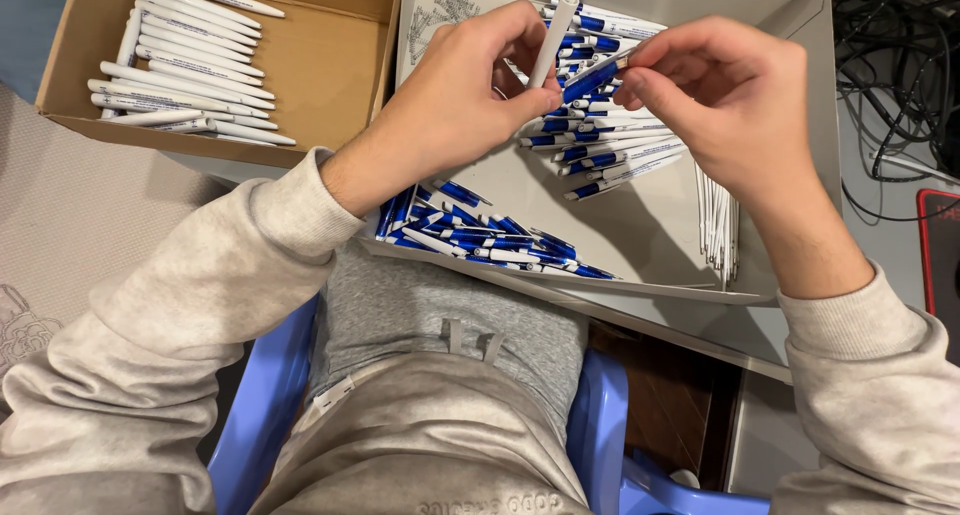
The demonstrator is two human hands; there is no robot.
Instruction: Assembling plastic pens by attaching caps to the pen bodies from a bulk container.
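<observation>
**Two hands joining pen parts above a shallow grey tray**

The grey tray [660, 225] lies across the person's lap and serves as the landmark here. It is a wide, shallow carton with low walls, and it holds three groups of parts: a row of blue-and-white pen pieces [480, 237] along its near edge, a looser heap of the same pieces [600, 145] toward its middle, and a bundle of thin white refills [716, 220] at its right side. Sorting them this way likely keeps each kind within easy reach.

To the left of the tray sits an open brown cardboard box [320, 55], its floor partly covered by white pens [180, 65] laid roughly parallel (they look finished, though that is a judgement).

Below the tray, the edges of a blue plastic chair [270, 395] show on either side of the person's legs. Beyond the tray's right wall, dark cables [890, 65] lie tangled.

Above the tray's middle, the left hand [460, 95] pinches a white pen barrel [552, 40] between thumb and forefinger, holding it nearly upright so its lower end is open to the other piece. The right hand [730, 95] pinches a blue pen piece [592, 78] at its tip, angled toward the barrel's lower end, the two parts touching or nearly so.
</observation>
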